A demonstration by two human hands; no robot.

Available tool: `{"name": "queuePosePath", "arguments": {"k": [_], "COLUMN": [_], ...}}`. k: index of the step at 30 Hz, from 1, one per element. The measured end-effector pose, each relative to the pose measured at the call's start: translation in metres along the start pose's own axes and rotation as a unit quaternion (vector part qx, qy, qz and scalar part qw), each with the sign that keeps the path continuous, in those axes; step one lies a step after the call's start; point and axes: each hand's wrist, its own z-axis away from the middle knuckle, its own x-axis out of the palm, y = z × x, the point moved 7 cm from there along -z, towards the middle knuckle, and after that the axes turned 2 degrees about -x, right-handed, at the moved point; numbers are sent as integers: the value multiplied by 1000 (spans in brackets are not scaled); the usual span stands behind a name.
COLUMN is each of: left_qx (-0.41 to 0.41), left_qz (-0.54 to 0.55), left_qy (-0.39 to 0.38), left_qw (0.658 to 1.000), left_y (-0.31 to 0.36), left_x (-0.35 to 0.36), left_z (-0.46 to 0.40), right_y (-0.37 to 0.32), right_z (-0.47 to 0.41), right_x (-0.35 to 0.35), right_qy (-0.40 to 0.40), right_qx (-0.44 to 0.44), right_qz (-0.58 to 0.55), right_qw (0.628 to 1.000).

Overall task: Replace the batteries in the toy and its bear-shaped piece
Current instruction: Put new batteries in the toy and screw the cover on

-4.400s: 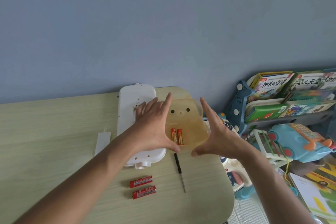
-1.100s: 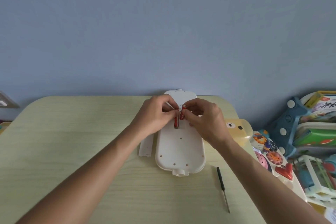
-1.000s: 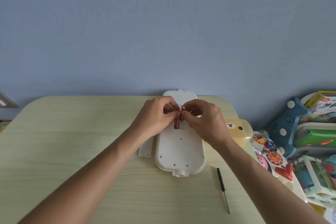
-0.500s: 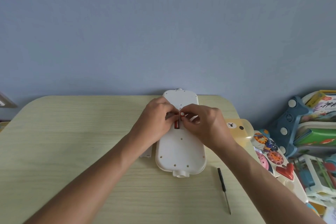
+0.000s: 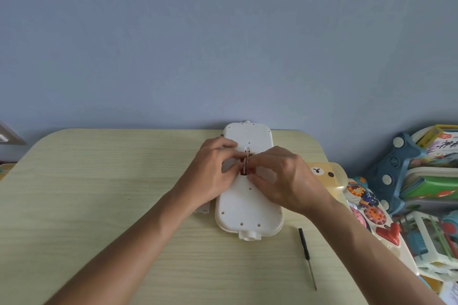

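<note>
The white toy point(image 5: 247, 208) lies face down on the pale wooden table point(image 5: 99, 193). Two red batteries point(image 5: 246, 168) sit side by side in its open battery slot. My left hand point(image 5: 213, 176) pinches the left battery from the left. My right hand point(image 5: 282, 176) presses its fingertips on the right battery. The yellow bear-shaped piece point(image 5: 327, 176) lies at the table's right edge, partly behind my right wrist. The white battery cover point(image 5: 203, 209) peeks out under my left wrist.
A small black screwdriver point(image 5: 307, 257) lies on the table right of the toy. Beyond the table's right edge stand a colourful activity toy point(image 5: 371, 213), a blue book rack point(image 5: 396, 168) with picture books, and more toys. A blue wall rises behind.
My hands left the bear-shaped piece and brought the two red batteries to the white toy. Over the last second the batteries went from tilted upright down into the slot.
</note>
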Motion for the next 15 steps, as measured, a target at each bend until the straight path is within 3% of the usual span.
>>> {"name": "queuePosePath", "arguments": {"k": [3, 10, 15], "left_qx": [-4, -17, -31], "left_qz": [-3, 8, 16], "left_qy": [-4, -2, -8], "left_qw": [1000, 1000, 999], "left_y": [-1, -1, -6], "left_x": [0, -3, -3], "left_z": [0, -1, 1], "right_y": [1, 25, 41], "right_z": [-1, -3, -6], "right_x": [2, 4, 11], "right_qy": [-2, 5, -59], "right_qx": [7, 154, 221], "right_qz": [3, -27, -22], "right_qw": [1000, 988, 973]}}
